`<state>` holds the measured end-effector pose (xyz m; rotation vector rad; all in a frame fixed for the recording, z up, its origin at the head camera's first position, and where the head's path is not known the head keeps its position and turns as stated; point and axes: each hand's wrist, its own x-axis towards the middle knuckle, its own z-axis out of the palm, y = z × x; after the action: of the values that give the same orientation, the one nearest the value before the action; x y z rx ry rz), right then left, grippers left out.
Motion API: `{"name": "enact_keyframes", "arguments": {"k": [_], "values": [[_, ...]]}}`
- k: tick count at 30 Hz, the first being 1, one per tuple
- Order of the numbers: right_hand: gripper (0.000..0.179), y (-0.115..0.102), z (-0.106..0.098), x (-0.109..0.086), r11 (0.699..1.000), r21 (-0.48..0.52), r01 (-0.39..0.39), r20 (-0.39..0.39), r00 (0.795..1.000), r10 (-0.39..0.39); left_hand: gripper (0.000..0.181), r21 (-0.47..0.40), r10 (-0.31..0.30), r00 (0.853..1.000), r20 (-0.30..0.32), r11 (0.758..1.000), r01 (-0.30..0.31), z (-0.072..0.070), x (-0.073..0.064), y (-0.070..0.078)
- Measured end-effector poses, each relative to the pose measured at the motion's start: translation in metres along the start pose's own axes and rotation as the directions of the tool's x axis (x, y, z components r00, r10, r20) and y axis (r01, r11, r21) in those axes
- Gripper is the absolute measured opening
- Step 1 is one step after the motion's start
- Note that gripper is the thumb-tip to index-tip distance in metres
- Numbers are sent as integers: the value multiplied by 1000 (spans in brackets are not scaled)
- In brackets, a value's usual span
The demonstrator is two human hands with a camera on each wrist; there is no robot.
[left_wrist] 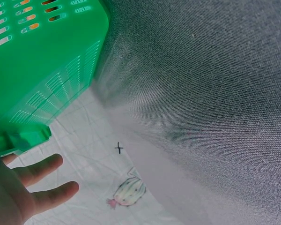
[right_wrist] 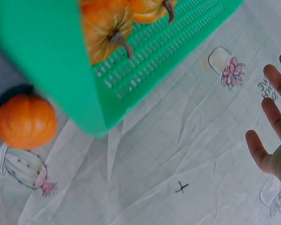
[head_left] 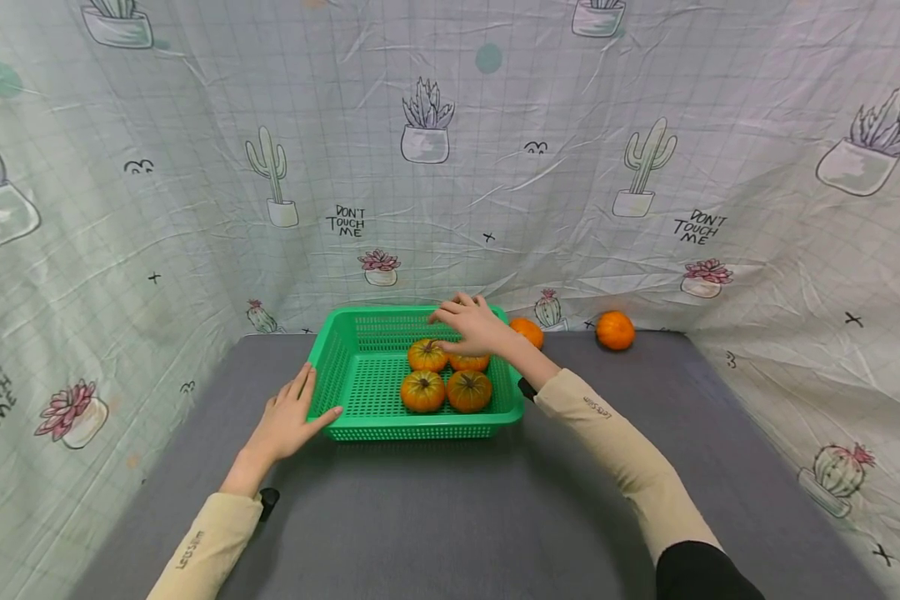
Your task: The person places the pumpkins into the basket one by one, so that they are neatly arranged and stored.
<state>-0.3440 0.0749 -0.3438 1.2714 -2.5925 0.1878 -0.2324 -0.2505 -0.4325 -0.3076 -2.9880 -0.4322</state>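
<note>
A green plastic basket (head_left: 420, 422) with slotted walls holds several small orange pumpkins (head_left: 423, 392) in its right half. My left hand (head_left: 288, 417) lies against the basket's left rim, fingers stretched out and thumb over the front corner. In the left wrist view, the fingers (left_wrist: 47, 194) are spread beside the basket's wall. Above the pumpkins hovers my right hand (head_left: 474, 327), holding nothing and partly hiding the back ones. From the right wrist, its fingers (right_wrist: 276, 119) appear spread and apart from the pumpkins (right_wrist: 107, 33).
Outside the basket, one pumpkin (head_left: 527, 332) sits close by its right wall, partly behind my right forearm. Another pumpkin (head_left: 615, 331) stands farther right, near the table's back edge. A printed cloth (head_left: 487, 200) hangs behind and around the grey table (head_left: 420, 517).
</note>
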Motion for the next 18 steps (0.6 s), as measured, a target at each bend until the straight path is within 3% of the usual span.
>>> {"name": "enact_keyframes", "arguments": {"k": [5, 10, 18], "values": [[31, 12, -6, -17, 1000, -2, -23, -36, 999, 23, 90, -1, 2, 1000, 4, 1000, -2, 0, 1, 0], [28, 31, -7, -40, 994, 50, -96, -66, 993, 99, 89, 8, 5, 1000, -1, 1000, -5, -1, 1, 0], [26, 70, 12, -81, 960, 107, -258, -122, 955, 270, 90, 1, 4, 1000, 4, 1000, -4, 0, 1, 1]]}}
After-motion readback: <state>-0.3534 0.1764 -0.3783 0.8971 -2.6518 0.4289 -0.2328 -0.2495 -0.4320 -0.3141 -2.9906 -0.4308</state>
